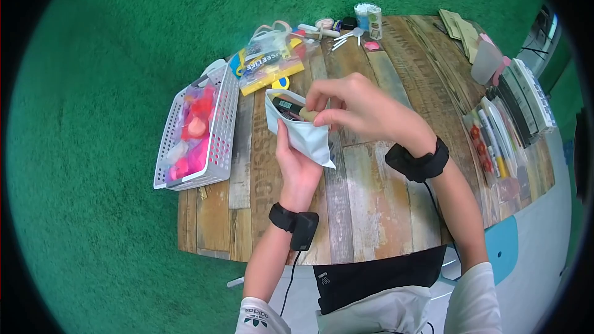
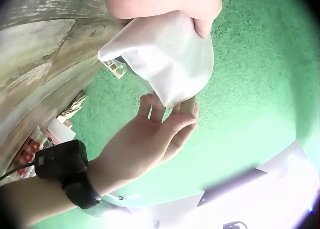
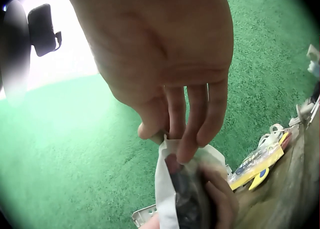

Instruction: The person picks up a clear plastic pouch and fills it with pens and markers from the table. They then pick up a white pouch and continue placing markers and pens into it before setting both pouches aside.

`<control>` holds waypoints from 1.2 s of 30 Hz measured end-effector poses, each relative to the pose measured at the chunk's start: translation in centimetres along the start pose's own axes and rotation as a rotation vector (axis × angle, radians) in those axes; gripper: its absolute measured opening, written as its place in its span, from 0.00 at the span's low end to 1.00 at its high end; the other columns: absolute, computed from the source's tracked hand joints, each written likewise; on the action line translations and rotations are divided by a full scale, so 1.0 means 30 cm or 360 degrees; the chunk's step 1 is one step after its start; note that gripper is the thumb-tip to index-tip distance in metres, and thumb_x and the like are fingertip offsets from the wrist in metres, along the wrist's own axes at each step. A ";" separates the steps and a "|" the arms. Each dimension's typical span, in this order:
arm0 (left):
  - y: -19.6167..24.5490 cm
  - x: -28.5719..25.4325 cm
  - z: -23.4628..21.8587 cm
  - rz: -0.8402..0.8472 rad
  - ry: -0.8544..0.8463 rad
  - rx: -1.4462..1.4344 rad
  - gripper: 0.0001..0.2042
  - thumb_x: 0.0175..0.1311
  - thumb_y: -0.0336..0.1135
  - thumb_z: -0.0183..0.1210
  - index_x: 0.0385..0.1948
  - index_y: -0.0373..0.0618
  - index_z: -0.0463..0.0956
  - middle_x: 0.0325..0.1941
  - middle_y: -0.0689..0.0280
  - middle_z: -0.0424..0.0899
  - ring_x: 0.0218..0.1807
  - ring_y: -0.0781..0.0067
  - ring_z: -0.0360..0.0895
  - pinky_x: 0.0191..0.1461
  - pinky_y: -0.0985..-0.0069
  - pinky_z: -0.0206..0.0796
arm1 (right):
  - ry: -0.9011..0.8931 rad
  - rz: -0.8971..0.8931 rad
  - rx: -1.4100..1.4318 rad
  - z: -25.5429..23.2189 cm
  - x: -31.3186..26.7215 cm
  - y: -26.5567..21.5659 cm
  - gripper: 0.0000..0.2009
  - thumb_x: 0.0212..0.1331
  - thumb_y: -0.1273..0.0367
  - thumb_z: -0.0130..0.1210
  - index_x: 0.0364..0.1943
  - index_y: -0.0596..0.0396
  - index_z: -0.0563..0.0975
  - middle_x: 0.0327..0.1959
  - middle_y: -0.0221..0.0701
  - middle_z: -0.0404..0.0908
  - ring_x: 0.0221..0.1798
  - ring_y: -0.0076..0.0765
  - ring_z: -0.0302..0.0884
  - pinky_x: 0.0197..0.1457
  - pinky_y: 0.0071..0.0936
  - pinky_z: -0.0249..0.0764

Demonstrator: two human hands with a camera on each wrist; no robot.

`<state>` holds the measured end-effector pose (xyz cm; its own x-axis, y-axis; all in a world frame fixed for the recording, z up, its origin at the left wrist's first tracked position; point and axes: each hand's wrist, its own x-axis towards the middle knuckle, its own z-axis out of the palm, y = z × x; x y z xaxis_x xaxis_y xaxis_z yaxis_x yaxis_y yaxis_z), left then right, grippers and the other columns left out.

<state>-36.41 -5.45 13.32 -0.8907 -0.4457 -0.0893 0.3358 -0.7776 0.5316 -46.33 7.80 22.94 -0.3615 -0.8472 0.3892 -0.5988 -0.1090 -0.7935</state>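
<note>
A white pouch [image 1: 307, 138] with its mouth open is gripped from below by my left hand [image 1: 299, 176]. Dark tube-like items [image 1: 286, 106] show inside the mouth. Over the opening, my right hand [image 1: 365, 106] pinches a tan cylindrical item [image 1: 307, 114] between thumb and fingers. In the left wrist view the tan item [image 2: 188, 105] stands at the pouch's edge, held by the right hand [image 2: 145, 141]. The right wrist view shows dark contents [image 3: 189, 199] within the pouch [image 3: 165, 189]; their details are blurred.
A white perforated basket [image 1: 221, 142] with pink and red packets stands at the table's left. Behind the pouch lie a yellow-edged plastic bag [image 1: 272, 74] and a cup of cotton swabs [image 1: 362, 17]. Books [image 1: 526, 96] and pens [image 1: 495, 142] are at the right.
</note>
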 end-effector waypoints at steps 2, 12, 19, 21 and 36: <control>0.001 0.007 -0.017 -0.0018 0.0003 -0.0051 0.20 0.75 0.53 0.42 0.60 0.54 0.67 0.55 0.69 0.78 0.54 0.70 0.76 0.55 0.67 0.69 | 0.0046 -0.0035 0.0093 -0.001 0.002 0.027 0.07 0.53 0.75 0.61 0.36 0.63 0.77 0.29 0.37 0.84 0.29 0.33 0.83 0.34 0.31 0.76; 0.005 0.006 -0.031 -0.0050 -0.0093 -0.0110 0.24 0.73 0.55 0.44 0.61 0.48 0.64 0.58 0.63 0.76 0.56 0.63 0.75 0.60 0.60 0.68 | 0.0382 -0.0621 -0.0236 0.059 0.027 0.098 0.06 0.51 0.75 0.63 0.30 0.65 0.79 0.26 0.36 0.82 0.28 0.33 0.80 0.34 0.28 0.73; 0.014 0.000 -0.010 -0.0004 -0.0116 -0.0046 0.26 0.73 0.55 0.42 0.63 0.47 0.63 0.61 0.63 0.74 0.59 0.62 0.73 0.63 0.59 0.65 | 0.0246 -0.0279 0.0023 0.051 0.016 0.067 0.05 0.57 0.76 0.58 0.33 0.66 0.78 0.28 0.36 0.81 0.30 0.31 0.79 0.36 0.28 0.73; 0.023 -0.011 0.020 0.0019 0.0002 -0.0081 0.20 0.74 0.53 0.43 0.56 0.53 0.71 0.48 0.69 0.81 0.46 0.70 0.77 0.51 0.70 0.70 | 0.0210 -0.0246 0.0058 0.049 0.019 0.072 0.05 0.58 0.75 0.57 0.34 0.66 0.78 0.28 0.36 0.81 0.31 0.30 0.79 0.37 0.27 0.73; 0.017 0.015 -0.020 -0.0132 -0.0118 -0.0338 0.20 0.74 0.54 0.43 0.55 0.51 0.70 0.47 0.67 0.81 0.41 0.67 0.81 0.43 0.68 0.75 | 0.0129 -0.0329 -0.0036 0.032 0.020 0.061 0.07 0.57 0.73 0.57 0.37 0.62 0.79 0.31 0.38 0.82 0.33 0.41 0.81 0.39 0.34 0.75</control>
<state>-36.47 -6.32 13.03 -0.9355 -0.3483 -0.0588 0.3102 -0.8897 0.3350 -46.98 6.59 21.28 -0.2851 -0.7635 0.5795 -0.6818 -0.2634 -0.6825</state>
